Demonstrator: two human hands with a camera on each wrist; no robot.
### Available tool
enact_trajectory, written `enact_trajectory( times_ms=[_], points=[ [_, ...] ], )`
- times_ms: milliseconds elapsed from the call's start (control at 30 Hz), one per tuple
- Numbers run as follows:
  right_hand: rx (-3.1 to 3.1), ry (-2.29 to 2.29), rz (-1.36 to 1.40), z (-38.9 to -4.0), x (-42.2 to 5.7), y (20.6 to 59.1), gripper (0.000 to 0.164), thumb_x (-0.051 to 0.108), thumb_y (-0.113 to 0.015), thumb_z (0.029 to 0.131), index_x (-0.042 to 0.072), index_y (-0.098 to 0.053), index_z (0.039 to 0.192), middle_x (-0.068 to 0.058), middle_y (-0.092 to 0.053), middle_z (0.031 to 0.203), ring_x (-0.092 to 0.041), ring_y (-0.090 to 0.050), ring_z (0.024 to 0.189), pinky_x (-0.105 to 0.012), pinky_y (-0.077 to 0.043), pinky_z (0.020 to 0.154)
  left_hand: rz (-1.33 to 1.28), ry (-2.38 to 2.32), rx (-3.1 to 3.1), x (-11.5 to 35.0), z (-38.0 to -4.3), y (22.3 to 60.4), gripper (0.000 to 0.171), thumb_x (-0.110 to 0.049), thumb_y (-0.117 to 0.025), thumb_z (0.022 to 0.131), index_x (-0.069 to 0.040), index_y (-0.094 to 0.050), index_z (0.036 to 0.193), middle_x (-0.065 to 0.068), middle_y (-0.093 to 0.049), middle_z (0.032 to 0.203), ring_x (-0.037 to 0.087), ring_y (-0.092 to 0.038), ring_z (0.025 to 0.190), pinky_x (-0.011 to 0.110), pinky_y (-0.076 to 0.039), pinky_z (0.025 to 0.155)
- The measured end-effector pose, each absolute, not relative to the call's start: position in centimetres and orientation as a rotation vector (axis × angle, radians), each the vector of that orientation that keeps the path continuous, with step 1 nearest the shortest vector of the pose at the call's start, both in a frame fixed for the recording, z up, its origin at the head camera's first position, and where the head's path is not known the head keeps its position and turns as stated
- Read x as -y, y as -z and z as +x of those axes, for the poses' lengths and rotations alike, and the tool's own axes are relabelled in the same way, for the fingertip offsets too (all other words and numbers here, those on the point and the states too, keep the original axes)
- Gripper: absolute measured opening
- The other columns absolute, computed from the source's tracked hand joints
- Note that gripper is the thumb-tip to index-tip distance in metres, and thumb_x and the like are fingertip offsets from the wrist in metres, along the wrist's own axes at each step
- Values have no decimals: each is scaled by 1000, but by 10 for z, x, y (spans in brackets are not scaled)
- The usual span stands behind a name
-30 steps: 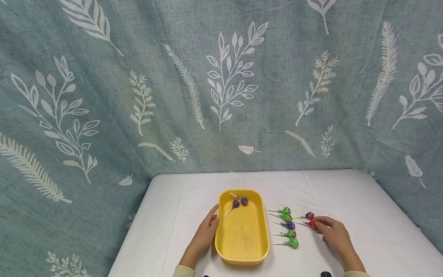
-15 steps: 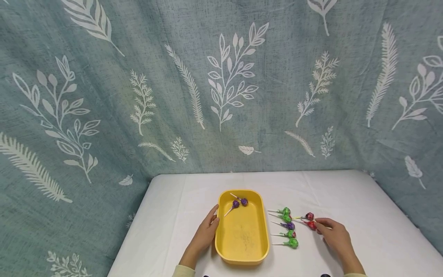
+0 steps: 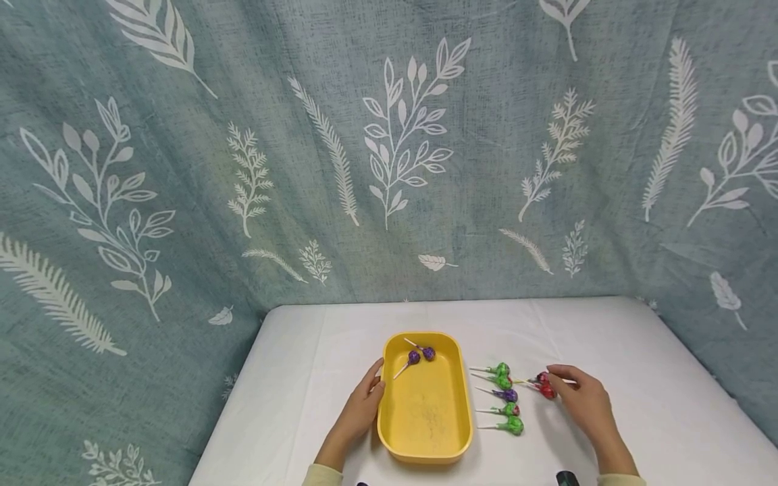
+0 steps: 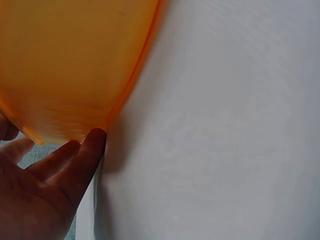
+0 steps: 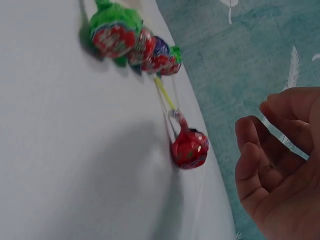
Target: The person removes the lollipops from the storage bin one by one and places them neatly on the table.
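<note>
A yellow tray (image 3: 425, 412) stands on the white table with two purple lollipops (image 3: 414, 358) inside at its far end. My left hand (image 3: 360, 410) rests against the tray's left side, fingers fairly straight on its outer wall in the left wrist view. Right of the tray, my right hand (image 3: 586, 403) hovers by a red lollipop (image 3: 548, 391) and a darker red one (image 3: 541, 378) lying close together. In the right wrist view its loosely bent fingers (image 5: 248, 162) have nothing between them, and a red lollipop (image 5: 190, 150) lies apart from them.
Several green-wrapped lollipops (image 3: 513, 426) and a purple one (image 3: 509, 396) form a column between tray and right hand, sticks pointing left. A patterned green curtain (image 3: 425, 202) hangs behind the table (image 3: 340, 331). A dark object (image 3: 566, 478) shows beside the right wrist.
My right hand has released the red lollipop beside the darker one, and its fingers have risen and moved slightly away from me. The left hand and tray have stayed put.
</note>
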State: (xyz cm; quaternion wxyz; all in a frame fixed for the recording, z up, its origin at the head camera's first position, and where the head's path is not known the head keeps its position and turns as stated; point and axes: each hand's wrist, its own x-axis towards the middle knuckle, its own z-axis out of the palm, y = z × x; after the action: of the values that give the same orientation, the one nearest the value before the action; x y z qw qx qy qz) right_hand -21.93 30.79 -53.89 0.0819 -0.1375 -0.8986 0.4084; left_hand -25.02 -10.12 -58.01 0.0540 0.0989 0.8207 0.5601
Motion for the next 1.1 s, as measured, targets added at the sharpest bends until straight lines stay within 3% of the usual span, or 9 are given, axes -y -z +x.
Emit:
enact_trajectory(
  times_ms=[300,600,1100],
  points=[
    [2659,-1307,-266,-224,-285,527,35,22,-61,102,-1,-66,128,-24,-66,124,-34,-68,103,-25,-54,68,314,-1712,-2492,102,-250,580,51,-24,-44,109,-18,-35,159,30,-48,145,44,-50,131,60,-40,108],
    [2672,-1319,-179,-235,-256,523,33,21,-60,102,2,-65,129,-22,-65,127,-36,-65,110,-46,-58,84,304,-1707,-2496,102,-250,580,51,-24,-44,109,-18,-36,159,29,-47,147,44,-49,133,60,-39,109],
    [2693,-1352,-41,-247,-224,509,32,21,-64,101,6,-68,128,-17,-68,125,-35,-65,112,-52,-55,90,298,-1698,-2489,102,-248,578,51,-24,-43,110,-19,-35,160,29,-47,147,44,-47,134,61,-37,110]
  ],
)
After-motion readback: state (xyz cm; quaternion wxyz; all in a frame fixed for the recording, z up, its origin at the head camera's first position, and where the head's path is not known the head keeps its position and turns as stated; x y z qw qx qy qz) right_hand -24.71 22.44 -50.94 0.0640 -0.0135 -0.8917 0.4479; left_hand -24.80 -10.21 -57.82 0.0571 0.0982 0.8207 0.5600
